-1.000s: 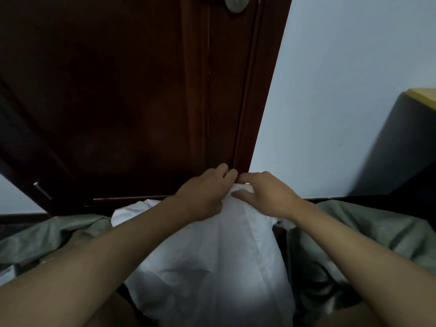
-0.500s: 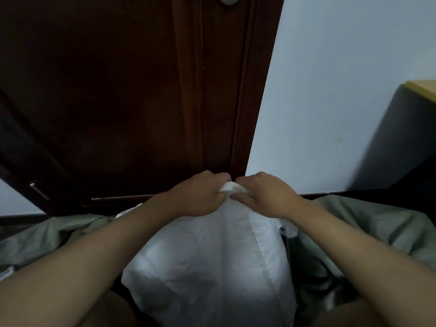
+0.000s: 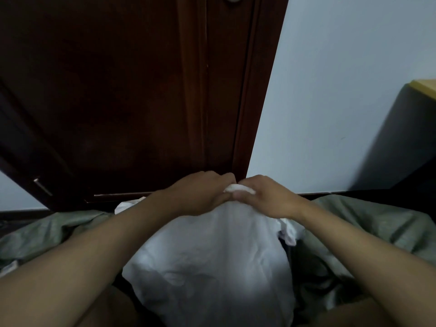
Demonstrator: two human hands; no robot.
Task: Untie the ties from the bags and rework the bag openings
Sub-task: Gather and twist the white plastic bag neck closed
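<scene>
Head view, white plastic bag (image 3: 212,263) stood upright between the forearms, crinkled and softly lit, its gathered neck (image 3: 239,188) bunched at the top, pinched by curled left hand (image 3: 200,194) and right hand (image 3: 266,197), grey-green sacks (image 3: 368,220) slumped alongside, dark wooden door (image 3: 141,90) behind.

Bag (image 3: 212,263): plain white. Sacks left (image 3: 47,234) and right (image 3: 368,220): dull grey-green. Door (image 3: 129,95): dark reddish-brown. Wall (image 3: 330,90): pale grey-blue. Far-right top (image 3: 424,87): yellow.

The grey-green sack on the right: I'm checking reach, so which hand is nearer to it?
Right. The right hand pinches the white bag's top just left of the grey-green sack; the left hand grips beyond it, farther left.
</scene>
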